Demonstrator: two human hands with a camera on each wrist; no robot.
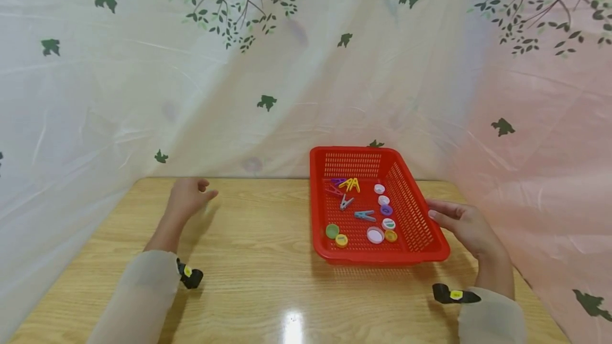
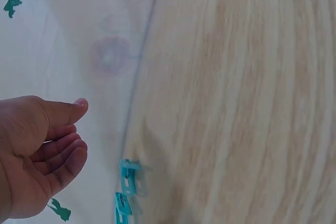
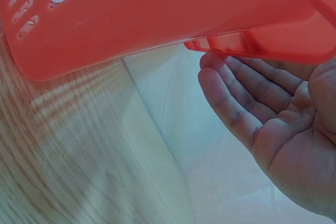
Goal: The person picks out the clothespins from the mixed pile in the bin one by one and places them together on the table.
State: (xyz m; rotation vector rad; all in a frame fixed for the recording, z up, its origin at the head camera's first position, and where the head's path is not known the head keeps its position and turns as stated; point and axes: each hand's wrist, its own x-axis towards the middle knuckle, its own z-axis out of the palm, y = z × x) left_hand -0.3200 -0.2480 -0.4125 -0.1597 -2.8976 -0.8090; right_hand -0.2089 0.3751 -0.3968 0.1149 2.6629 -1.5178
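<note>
A red plastic basket [image 1: 316, 216] with slotted walls stands at the right of the table. My right hand [image 1: 461, 227] grips its right rim, with fingertips [image 3: 212, 80] under the lip in the right wrist view. Inside lie yellow clothespins [image 1: 355, 185], a grey one [image 1: 345, 203], a blue one [image 1: 365, 215], plus pink and purple ones. Several bottle caps lie there too, among them a green cap [image 1: 332, 231] and a white cap [image 1: 375, 235]. My left hand [image 1: 188, 195] hovers at the table's far left, fingers loosely curled, holding nothing. Teal clothespins [image 2: 128, 177] are near it in the left wrist view.
The wooden table [image 1: 258, 238] runs back to a pale curtain [image 1: 229, 94] printed with leaves and birds. That curtain also closes off both sides. A dark wrist camera [image 1: 191, 276] sits on the left sleeve and another camera [image 1: 454, 294] on the right.
</note>
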